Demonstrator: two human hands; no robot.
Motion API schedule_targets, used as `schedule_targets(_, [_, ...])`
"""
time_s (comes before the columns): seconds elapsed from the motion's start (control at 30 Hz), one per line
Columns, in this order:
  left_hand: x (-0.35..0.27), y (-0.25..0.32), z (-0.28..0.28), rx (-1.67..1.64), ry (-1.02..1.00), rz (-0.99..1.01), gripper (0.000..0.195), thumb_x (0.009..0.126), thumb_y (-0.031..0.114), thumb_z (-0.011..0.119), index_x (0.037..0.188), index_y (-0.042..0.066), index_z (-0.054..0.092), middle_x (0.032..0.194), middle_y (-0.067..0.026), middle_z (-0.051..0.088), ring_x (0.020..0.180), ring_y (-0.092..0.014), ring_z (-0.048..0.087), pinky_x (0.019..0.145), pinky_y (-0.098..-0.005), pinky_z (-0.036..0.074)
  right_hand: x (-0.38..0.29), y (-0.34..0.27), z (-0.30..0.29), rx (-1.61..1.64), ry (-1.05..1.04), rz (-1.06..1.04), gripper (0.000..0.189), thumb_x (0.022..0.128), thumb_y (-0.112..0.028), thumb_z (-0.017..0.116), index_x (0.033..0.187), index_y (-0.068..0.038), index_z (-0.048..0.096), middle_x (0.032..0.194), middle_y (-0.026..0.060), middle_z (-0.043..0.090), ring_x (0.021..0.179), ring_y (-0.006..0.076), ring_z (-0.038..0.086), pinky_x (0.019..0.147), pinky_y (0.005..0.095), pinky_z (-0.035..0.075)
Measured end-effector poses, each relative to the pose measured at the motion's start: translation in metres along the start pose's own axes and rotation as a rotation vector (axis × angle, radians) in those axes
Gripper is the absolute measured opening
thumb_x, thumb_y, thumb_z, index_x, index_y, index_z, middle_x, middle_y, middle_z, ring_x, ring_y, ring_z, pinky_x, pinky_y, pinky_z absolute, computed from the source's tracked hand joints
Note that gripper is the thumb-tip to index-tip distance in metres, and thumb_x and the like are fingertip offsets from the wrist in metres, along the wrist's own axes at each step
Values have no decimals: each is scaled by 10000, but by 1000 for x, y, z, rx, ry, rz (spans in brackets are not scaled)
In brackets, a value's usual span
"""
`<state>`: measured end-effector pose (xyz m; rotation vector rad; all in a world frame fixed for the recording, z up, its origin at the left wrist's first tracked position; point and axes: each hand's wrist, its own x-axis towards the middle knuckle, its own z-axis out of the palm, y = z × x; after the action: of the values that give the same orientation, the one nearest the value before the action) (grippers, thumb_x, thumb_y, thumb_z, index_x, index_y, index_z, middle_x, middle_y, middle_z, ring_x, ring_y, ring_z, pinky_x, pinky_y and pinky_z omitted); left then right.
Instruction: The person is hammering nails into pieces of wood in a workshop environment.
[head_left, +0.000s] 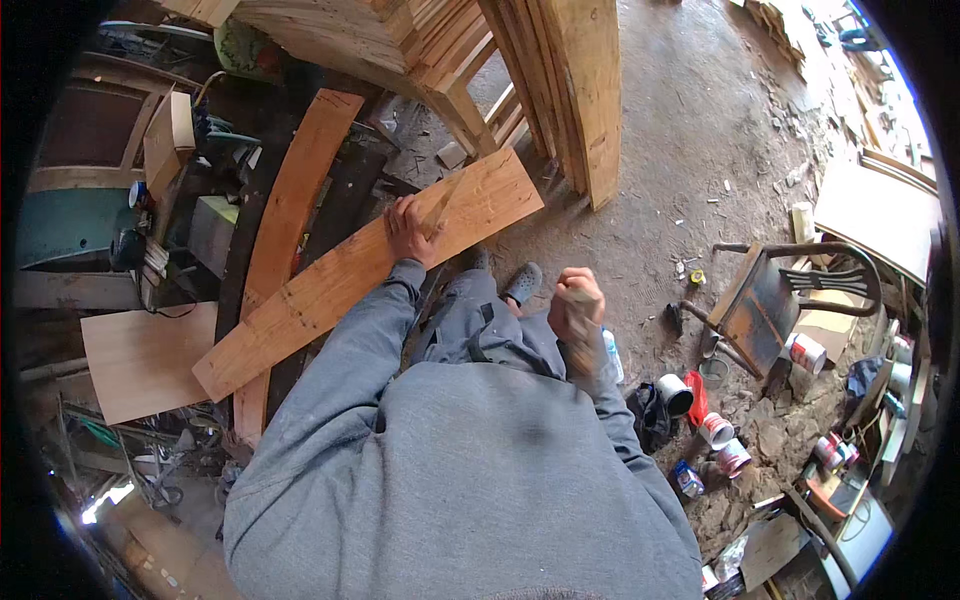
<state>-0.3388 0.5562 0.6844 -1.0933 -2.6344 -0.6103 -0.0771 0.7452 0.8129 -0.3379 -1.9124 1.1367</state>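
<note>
A long wooden board (360, 270) lies at a slant in front of me, its surface marked with dark spots and grain. My left hand (412, 231) holds it from above near the middle, fingers at its far edge. Under its lower left part runs a second, redder board (289, 202), on a dark bench beam (251, 217). My right hand (577, 304) is raised apart from the board, in front of my right side. Its fingers are curled into a fist, and no object shows in it; the wrist is blurred.
Thick stacked timber frames (600, 97) stand ahead. A worn chair (757, 307) lies tipped over on the dirt floor (667, 187) at right, near several paint cans (675, 395). A plywood sheet (150, 360) and a cardboard box (169, 142) are at left.
</note>
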Motion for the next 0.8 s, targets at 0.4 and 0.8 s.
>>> schedule_targets(0.4, [0,0,2,-2,14,-12,680,824,566,655,1260,87,449,1349,-108,451,1316,-338,394,1132,-572,247,-13,-7,-6,-238,-278,135,357,753,-33,687,1068,-38,519,777,163,572,634,350,615,561,396,499])
schedule_targets(0.8, [3,1,2,-18,-17,-29,683,823,557,660,1272,90,442,1378,-110,420,1337,-342,363,1136,-567,239,3,-12,-4,-163,-320,602,171,909,-171,607,978,-38,525,727,223,618,690,413,642,604,438,481])
